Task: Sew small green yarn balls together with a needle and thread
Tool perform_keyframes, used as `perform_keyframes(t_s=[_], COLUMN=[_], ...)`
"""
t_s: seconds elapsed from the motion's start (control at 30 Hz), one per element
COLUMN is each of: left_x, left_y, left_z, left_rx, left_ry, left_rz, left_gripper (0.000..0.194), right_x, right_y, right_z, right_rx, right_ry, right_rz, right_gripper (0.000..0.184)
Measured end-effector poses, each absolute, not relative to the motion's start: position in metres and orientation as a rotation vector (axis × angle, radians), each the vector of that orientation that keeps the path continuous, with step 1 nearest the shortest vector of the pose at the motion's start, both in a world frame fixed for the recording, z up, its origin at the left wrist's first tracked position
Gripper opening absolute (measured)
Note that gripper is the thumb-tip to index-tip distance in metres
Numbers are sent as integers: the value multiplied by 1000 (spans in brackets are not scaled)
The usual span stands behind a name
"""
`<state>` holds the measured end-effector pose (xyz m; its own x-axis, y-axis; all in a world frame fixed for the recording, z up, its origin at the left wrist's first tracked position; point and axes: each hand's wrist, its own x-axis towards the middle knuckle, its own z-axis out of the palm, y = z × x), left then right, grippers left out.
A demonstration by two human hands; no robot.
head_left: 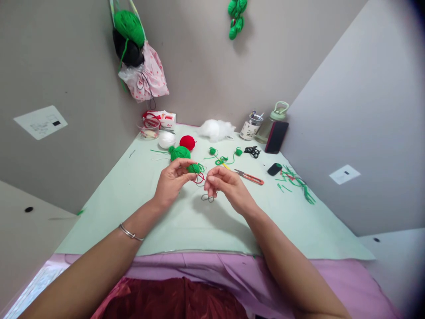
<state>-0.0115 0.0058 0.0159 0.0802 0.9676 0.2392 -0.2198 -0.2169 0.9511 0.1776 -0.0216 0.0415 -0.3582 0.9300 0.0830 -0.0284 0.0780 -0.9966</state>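
My left hand (172, 179) is closed round a small green crocheted piece (193, 168), gripped between thumb and fingers. A strand of red yarn (199, 178) loops out of its right side. Just to the right, my right hand (226, 184) pinches a thin black thread (207, 198), whose loop dangles below the fingertips. Whether a needle is in that pinch is too small to tell. Behind my left hand sit a green yarn ball (180, 153), a red yarn ball (187, 142) and a white yarn ball (166, 139).
Orange-handled thread snips (250, 177), a black hair clip (253, 152) and small green crocheted pieces (238, 151) lie beyond my right hand. Further right are a black spool (275, 169) and yarn scraps (299, 181). White stuffing (217, 130), a pen cup (251, 127), a bottle (270, 124) and a phone (277, 137) stand behind.
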Motion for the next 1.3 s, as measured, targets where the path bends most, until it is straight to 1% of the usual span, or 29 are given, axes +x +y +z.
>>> perform_keyframes(t_s=[0.1,0.17,0.43,0.73,1.03,1.17,1.3], left_x=[-11,-11,-12,-12,-8,-6,-3], left_y=[5,4,4,3,2,1,-1], left_z=[16,16,15,11,10,8,8], left_rx=[1256,1256,1264,1299,1105,1064,1050], left_ry=[879,884,885,880,808,785,787], left_rz=[1363,1349,1299,1288,1266,1291,1316], left_gripper=[36,38,42,37,34,34,32], right_x=[175,174,169,168,159,153,148], right_y=[-21,-20,-20,-22,-22,-21,-21], right_z=[40,40,36,36,22,13,10], right_rx=[-1029,-1087,-1126,-1146,-1008,-986,-1008], right_ry=[-1524,-1520,-1518,-1542,-1468,-1443,-1355], right_rz=[1194,1120,1125,1086,1038,978,1034], right_gripper=[25,24,27,26,22,26,31])
